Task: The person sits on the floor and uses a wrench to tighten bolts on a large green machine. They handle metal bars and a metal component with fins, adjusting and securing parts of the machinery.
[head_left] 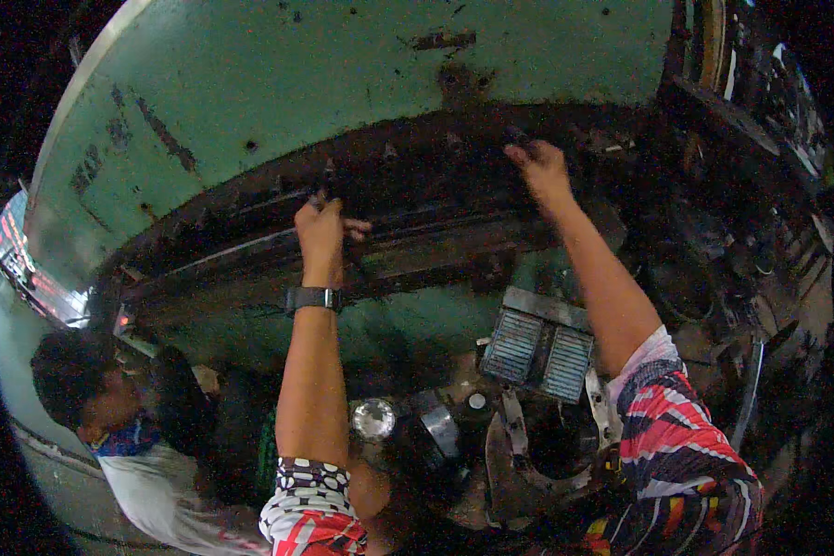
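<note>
Patterned sleeves (686, 445) lie nearest me, at 4 and 7 o'clock. From my remote station I see a green panel (278, 83) arching across 10 to 1 o'clock, its paint chipped and rust-spotted, probably sheet metal. Along its lower edge curves a dark channel (417, 176), 9 to 1 o'clock, where both hands work; I judge it heavy, stiff and perhaps greasy, best gripped by its rim. At 4 o'clock sits a grey block (539, 343) with two ribbed faces. My left hand (322, 227), at 10 o'clock, is half curled, one finger outstretched; my right hand (547, 176), at 1 o'clock, has fingertips nearly together. What either holds, I cannot tell. Small studs (389, 151) dot the channel.
</note>
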Demonstrator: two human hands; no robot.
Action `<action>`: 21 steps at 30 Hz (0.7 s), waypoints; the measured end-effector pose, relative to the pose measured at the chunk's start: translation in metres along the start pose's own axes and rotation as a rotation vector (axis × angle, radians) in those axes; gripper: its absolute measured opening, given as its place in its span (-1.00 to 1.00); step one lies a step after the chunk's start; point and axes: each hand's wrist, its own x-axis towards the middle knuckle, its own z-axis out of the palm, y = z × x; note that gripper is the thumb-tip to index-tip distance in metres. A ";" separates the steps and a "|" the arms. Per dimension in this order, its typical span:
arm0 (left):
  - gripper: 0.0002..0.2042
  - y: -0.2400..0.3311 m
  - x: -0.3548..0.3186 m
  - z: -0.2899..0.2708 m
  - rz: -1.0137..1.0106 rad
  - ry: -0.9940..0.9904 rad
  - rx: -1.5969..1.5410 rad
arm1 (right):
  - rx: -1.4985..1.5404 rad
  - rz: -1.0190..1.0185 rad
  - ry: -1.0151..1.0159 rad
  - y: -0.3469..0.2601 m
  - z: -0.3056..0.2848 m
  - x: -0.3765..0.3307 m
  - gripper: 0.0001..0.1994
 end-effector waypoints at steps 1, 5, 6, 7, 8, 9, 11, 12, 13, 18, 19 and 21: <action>-0.75 0.007 -0.005 0.021 -0.056 -0.033 -0.088 | -0.047 0.031 0.113 0.014 -0.018 0.002 -0.53; -0.67 0.026 -0.015 0.074 -0.146 -0.139 -0.164 | 0.108 0.158 0.023 0.052 -0.077 0.027 -0.37; -0.69 0.027 -0.013 0.087 -0.128 -0.132 -0.162 | 0.178 0.225 0.012 0.058 -0.089 0.031 -0.28; -0.71 0.022 -0.015 0.096 -0.113 -0.115 -0.144 | 0.186 0.227 -0.024 0.055 -0.094 0.030 -0.27; -0.73 0.024 -0.018 0.109 -0.097 -0.107 -0.132 | 0.188 0.229 -0.052 0.057 -0.105 0.031 -0.27; -0.75 0.025 -0.023 0.119 -0.100 -0.071 -0.108 | 0.191 0.230 -0.080 0.059 -0.111 0.031 -0.26; -0.81 0.039 -0.024 0.132 -0.105 -0.074 -0.131 | 0.178 0.264 0.028 0.075 -0.113 0.036 -0.25; -0.85 0.033 -0.016 0.132 -0.119 -0.102 -0.160 | 0.174 0.279 0.082 0.079 -0.110 0.040 -0.25; -0.84 0.027 -0.015 0.125 -0.140 -0.076 -0.159 | 0.146 0.295 0.043 0.075 -0.099 0.037 -0.26; -0.64 0.008 -0.026 0.104 -0.064 0.020 -0.195 | 0.138 0.168 -0.261 0.087 -0.103 0.038 -0.37; -0.61 0.007 -0.031 0.106 -0.064 0.016 -0.196 | 0.071 0.113 -0.205 0.094 -0.106 0.038 -0.41; -0.57 0.018 -0.049 0.105 -0.120 0.004 -0.187 | -0.062 0.008 -0.095 0.104 -0.111 0.026 -0.48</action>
